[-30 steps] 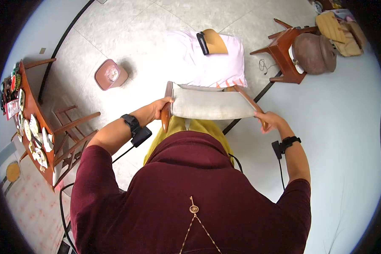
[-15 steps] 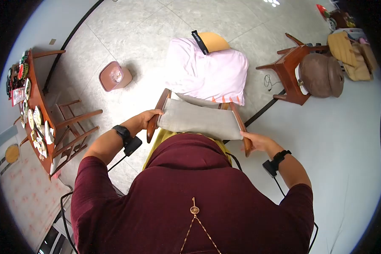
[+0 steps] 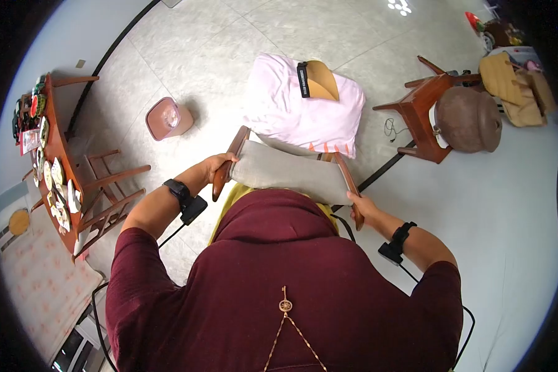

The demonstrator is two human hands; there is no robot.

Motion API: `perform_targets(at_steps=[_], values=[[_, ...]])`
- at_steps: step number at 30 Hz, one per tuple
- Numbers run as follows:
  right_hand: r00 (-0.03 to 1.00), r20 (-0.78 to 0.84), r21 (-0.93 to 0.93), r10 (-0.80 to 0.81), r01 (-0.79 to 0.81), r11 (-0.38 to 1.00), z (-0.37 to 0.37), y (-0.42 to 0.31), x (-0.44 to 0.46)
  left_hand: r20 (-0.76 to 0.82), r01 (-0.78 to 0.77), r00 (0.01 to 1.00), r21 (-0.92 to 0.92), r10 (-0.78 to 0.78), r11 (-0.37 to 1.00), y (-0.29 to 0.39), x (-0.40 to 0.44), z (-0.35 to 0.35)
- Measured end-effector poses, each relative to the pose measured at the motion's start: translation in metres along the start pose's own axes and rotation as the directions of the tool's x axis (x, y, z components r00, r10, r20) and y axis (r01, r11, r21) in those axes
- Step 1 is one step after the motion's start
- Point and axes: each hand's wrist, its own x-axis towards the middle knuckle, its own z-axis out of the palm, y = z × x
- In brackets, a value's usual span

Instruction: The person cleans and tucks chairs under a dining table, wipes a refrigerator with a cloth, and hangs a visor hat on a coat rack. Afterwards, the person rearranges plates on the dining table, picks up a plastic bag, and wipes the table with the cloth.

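My left hand [image 3: 217,166] is closed around the left wooden arm of a chair [image 3: 289,170], which has grey fabric stretched between its two wooden sides. On the other side, my right hand [image 3: 363,209] grips the right wooden arm near its lower end. The chair is just in front of my body. Right beyond it is a pink pillow or folded cloth [image 3: 273,99] with orange marks along its near edge. A yellow visor cap [image 3: 322,80] with a black band lies on the pink fabric. The chair's legs are hidden.
A pink waste bin [image 3: 169,118] stands on the floor to the left. Further left are a wooden table [image 3: 68,164] with several items on it and a wooden chair [image 3: 115,180]. At right, a wooden stool [image 3: 418,111] bears a brown round pot [image 3: 469,119], beside a tan bag [image 3: 505,80].
The cap has shifted right and nearer to me, further in on the pink fabric. My hands keep their grip on the chair arms, which sit slightly higher in view.
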Motion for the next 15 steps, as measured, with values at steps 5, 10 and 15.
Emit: perform_targets(at_steps=[5,10,15], values=[[0.994,-0.037,-0.071,-0.100,0.097,0.993,0.104,0.003,-0.031,0.039,-0.053,0.998,-0.013,0.054,0.998,-0.030,-0.049,-0.097],[0.984,-0.082,-0.155,-0.160,0.146,0.977,0.162,-0.029,-0.036,-0.033,-0.129,0.991,-0.004,0.129,0.992,-0.021,-0.089,-0.141],[0.993,-0.075,-0.157,-0.093,0.080,0.984,0.165,-0.052,-0.036,-0.018,-0.114,0.993,-0.037,0.114,0.993,-0.011,-0.059,-0.150]])
